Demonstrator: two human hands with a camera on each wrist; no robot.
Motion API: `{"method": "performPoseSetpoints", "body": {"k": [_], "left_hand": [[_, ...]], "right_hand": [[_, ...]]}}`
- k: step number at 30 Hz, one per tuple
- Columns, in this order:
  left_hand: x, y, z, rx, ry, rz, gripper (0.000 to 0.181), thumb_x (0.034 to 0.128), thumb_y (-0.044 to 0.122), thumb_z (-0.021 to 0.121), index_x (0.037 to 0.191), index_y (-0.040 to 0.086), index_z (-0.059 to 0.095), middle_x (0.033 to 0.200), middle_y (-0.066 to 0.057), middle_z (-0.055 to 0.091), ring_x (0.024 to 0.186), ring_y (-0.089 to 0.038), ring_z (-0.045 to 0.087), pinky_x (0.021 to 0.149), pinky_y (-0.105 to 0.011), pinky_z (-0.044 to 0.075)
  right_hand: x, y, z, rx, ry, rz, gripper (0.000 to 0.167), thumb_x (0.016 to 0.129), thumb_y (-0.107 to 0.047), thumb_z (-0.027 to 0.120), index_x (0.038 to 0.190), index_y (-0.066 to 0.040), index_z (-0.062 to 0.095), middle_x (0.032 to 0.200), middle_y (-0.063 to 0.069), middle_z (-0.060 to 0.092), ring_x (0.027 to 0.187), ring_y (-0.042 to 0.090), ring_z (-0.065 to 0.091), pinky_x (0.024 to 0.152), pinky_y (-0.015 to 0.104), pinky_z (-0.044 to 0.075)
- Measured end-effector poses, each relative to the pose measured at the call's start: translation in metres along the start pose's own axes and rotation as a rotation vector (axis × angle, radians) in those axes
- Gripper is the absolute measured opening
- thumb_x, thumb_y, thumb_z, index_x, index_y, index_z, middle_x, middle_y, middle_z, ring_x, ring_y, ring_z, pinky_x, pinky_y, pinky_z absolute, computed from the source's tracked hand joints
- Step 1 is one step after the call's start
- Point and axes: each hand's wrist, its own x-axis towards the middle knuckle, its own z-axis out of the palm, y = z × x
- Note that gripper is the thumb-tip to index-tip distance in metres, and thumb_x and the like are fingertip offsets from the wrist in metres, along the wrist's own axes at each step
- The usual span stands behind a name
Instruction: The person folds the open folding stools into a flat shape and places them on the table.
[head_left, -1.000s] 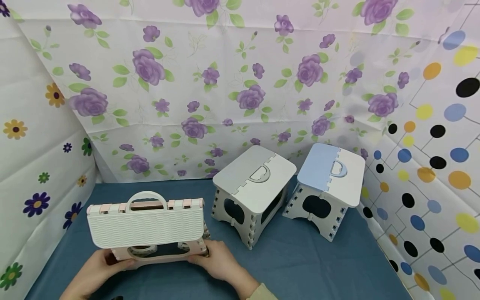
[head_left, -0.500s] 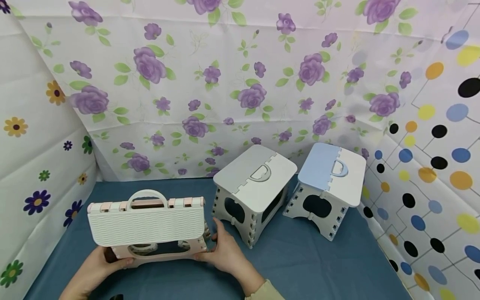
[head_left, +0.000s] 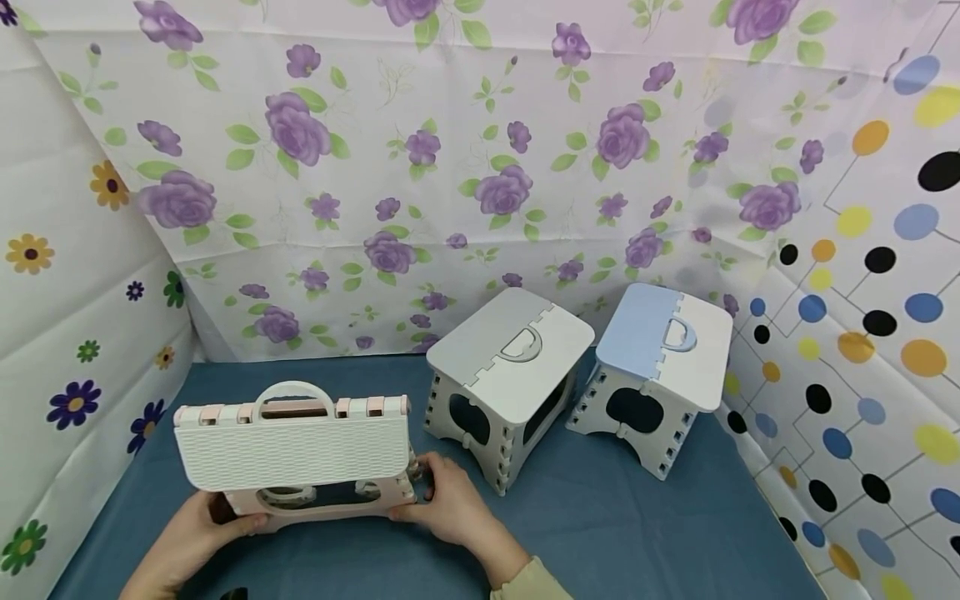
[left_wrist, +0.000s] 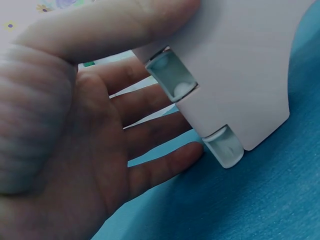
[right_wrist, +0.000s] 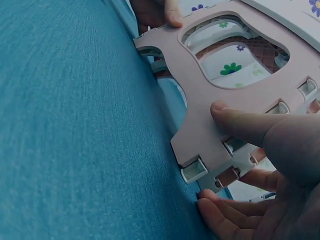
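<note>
A pink-and-white folding stool [head_left: 292,454] stands at the left of the table in the head view. Its top is folded into a ridge, with the woven-textured half hanging down and a handle loop upright. My left hand [head_left: 183,537] holds its left side, the thumb on the front panel and the fingers behind the hinged edge, as the left wrist view shows. At the opposite side, my right hand [head_left: 453,504] grips the stool's lower corner. Its thumb presses the pink leg panel [right_wrist: 195,100] in the right wrist view, with its fingers round the edge.
A grey-and-white stool [head_left: 510,358] stands unfolded to the right, close to my right hand. Beside it is an unfolded blue-and-white stool [head_left: 663,350]. Patterned cloths hang behind and at both sides. A small dark object [head_left: 235,594] shows at the bottom edge.
My right hand's fingers lifted away from the stool's side half a second ago and have come back in closer to it. The left hand and the stool have barely moved.
</note>
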Motion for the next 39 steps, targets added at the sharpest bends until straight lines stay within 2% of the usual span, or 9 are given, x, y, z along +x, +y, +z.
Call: {"method": "performPoseSetpoints", "body": {"k": [4, 11, 16, 19, 29, 39], "left_hand": [[0.002, -0.002, -0.001, 0.011, 0.007, -0.014, 0.075, 0.0949, 0.016, 0.085, 0.152, -0.003, 0.041, 0.134, -0.025, 0.062, 0.100, -0.016, 0.067, 0.079, -0.032, 0.059], [0.004, -0.001, -0.001, 0.012, 0.006, -0.044, 0.068, 0.0955, 0.018, 0.085, 0.147, -0.005, 0.046, 0.128, -0.022, 0.067, 0.095, -0.019, 0.068, 0.077, -0.031, 0.058], [0.004, 0.000, -0.002, 0.032, -0.009, -0.073, 0.065, 0.0957, 0.021, 0.085, 0.143, -0.008, 0.051, 0.124, -0.021, 0.070, 0.095, -0.020, 0.069, 0.077, -0.031, 0.058], [0.005, 0.000, -0.003, 0.040, -0.014, -0.083, 0.061, 0.0953, 0.023, 0.085, 0.139, -0.009, 0.057, 0.120, -0.018, 0.072, 0.094, -0.019, 0.070, 0.078, -0.030, 0.057], [0.001, -0.003, -0.002, 0.005, -0.017, -0.052, 0.048, 0.0938, 0.013, 0.085, 0.132, -0.009, 0.066, 0.116, -0.017, 0.075, 0.091, -0.017, 0.072, 0.076, -0.031, 0.059], [0.001, -0.004, -0.004, 0.021, -0.022, -0.062, 0.045, 0.0943, 0.015, 0.084, 0.131, -0.008, 0.069, 0.116, -0.016, 0.076, 0.092, -0.015, 0.072, 0.077, -0.031, 0.058]], "right_hand": [[0.001, 0.001, 0.001, 0.043, -0.003, -0.015, 0.054, 0.084, -0.040, 0.094, 0.123, -0.018, 0.064, 0.103, -0.006, 0.064, 0.077, 0.008, 0.053, 0.068, 0.029, 0.045], [0.001, 0.005, 0.002, 0.045, -0.013, -0.029, 0.044, 0.088, -0.036, 0.092, 0.118, -0.020, 0.063, 0.097, -0.010, 0.062, 0.073, 0.007, 0.055, 0.065, 0.028, 0.046], [0.002, 0.009, 0.004, 0.033, -0.006, -0.039, 0.038, 0.090, -0.035, 0.090, 0.113, -0.021, 0.063, 0.093, -0.007, 0.062, 0.072, 0.007, 0.052, 0.065, 0.028, 0.044], [0.003, 0.010, 0.005, 0.031, 0.009, -0.044, 0.036, 0.091, -0.036, 0.090, 0.110, -0.022, 0.063, 0.092, -0.006, 0.061, 0.072, 0.006, 0.052, 0.065, 0.027, 0.044], [0.007, 0.015, 0.005, 0.028, 0.033, -0.068, 0.031, 0.091, -0.031, 0.089, 0.107, -0.023, 0.065, 0.088, -0.011, 0.064, 0.069, 0.004, 0.053, 0.062, 0.026, 0.044], [0.005, 0.016, 0.004, 0.025, 0.030, -0.077, 0.031, 0.090, -0.025, 0.090, 0.106, -0.021, 0.064, 0.091, -0.012, 0.065, 0.070, 0.004, 0.053, 0.064, 0.025, 0.045]]}}
